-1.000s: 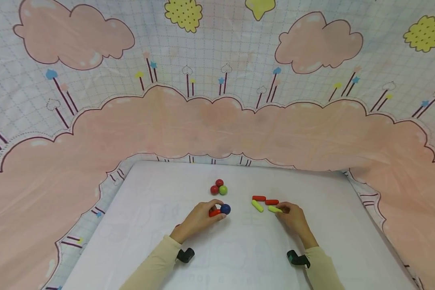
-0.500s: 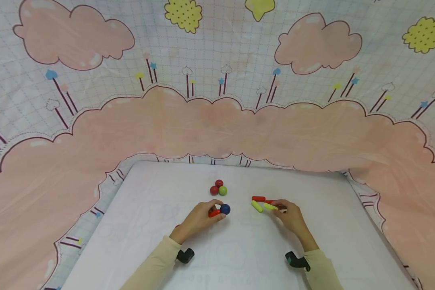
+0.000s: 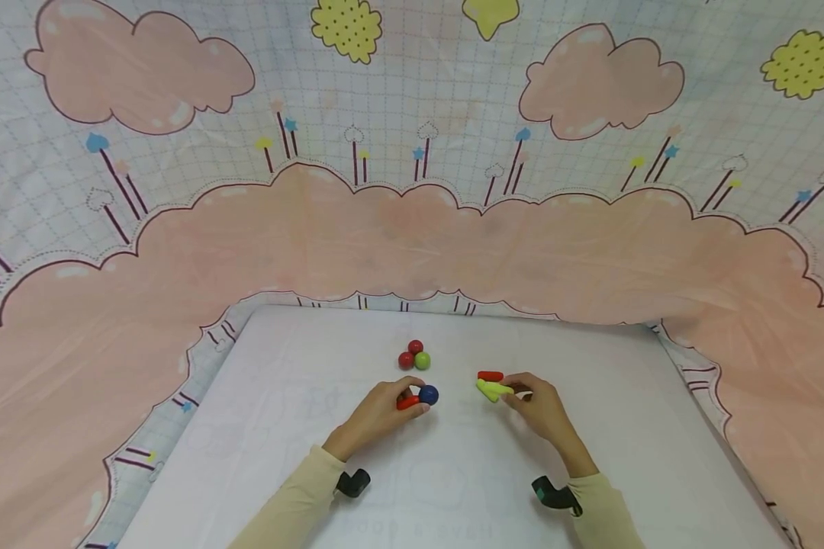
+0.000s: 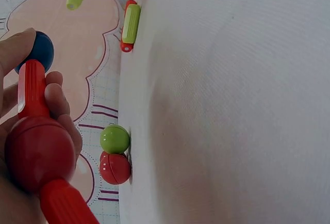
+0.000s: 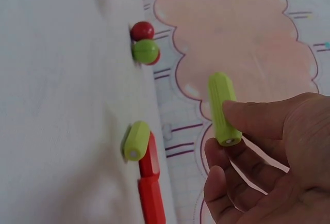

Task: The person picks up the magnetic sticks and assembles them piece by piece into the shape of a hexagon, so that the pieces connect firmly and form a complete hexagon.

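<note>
My left hand (image 3: pixel 374 415) pinches a blue ball (image 3: pixel 429 394) with a red rod (image 4: pixel 35 87) joined to it. Behind that rod, in the left wrist view, come a red ball (image 4: pixel 40 154) and another red rod (image 4: pixel 67 203), all in one chain. Between thumb and fingers, my right hand (image 3: pixel 542 408) holds a yellow-green rod (image 5: pixel 218 90) with a small metal spot in its end, raised off the table. Below it lie a second yellow-green rod (image 5: pixel 137 139) and two red rods (image 5: pixel 150 157), placed end to end.
Two red balls (image 3: pixel 406 361) and a green ball (image 3: pixel 422 361) sit clustered at the table's back middle. The white table (image 3: pixel 302 358) meets a patterned cloth (image 3: pixel 412 244) at its far edge. Black wrist cameras (image 3: pixel 353 483) are strapped to both forearms.
My right hand has lifted the yellow-green rod and carried it left, over the rods on the table. The left hand and its chain have stayed almost still.
</note>
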Tool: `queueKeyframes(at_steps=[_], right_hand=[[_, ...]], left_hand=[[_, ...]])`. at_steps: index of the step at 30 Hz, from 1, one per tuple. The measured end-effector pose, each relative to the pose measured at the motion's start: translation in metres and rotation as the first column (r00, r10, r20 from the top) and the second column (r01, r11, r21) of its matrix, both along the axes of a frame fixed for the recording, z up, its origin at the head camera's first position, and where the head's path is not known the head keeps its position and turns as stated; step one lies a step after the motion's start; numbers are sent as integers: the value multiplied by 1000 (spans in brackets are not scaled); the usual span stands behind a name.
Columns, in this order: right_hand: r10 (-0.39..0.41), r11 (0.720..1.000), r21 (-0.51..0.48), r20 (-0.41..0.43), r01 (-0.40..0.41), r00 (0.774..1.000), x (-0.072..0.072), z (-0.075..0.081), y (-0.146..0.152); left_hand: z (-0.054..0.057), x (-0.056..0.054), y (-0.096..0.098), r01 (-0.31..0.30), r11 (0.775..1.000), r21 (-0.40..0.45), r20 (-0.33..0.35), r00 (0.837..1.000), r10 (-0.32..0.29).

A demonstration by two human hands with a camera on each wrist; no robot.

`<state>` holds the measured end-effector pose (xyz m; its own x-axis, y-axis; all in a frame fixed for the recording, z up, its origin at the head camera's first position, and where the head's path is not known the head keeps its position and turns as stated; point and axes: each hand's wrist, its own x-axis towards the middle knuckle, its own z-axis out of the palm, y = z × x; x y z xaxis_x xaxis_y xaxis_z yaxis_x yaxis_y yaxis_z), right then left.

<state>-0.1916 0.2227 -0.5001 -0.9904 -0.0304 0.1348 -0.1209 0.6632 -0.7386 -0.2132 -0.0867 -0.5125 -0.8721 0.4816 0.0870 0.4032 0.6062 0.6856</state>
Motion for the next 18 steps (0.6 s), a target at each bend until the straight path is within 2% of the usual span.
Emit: queueKeyframes(at_steps=[6, 18], right_hand=[[36, 998, -50, 20, -35, 999, 1, 5, -10], [79, 994, -79, 33, -76, 996, 1, 10, -30]], left_hand=[[0, -1, 3, 5, 1000, 1, -5, 1000, -5], [2, 2, 6, 17, 1000, 3, -28, 999, -17]])
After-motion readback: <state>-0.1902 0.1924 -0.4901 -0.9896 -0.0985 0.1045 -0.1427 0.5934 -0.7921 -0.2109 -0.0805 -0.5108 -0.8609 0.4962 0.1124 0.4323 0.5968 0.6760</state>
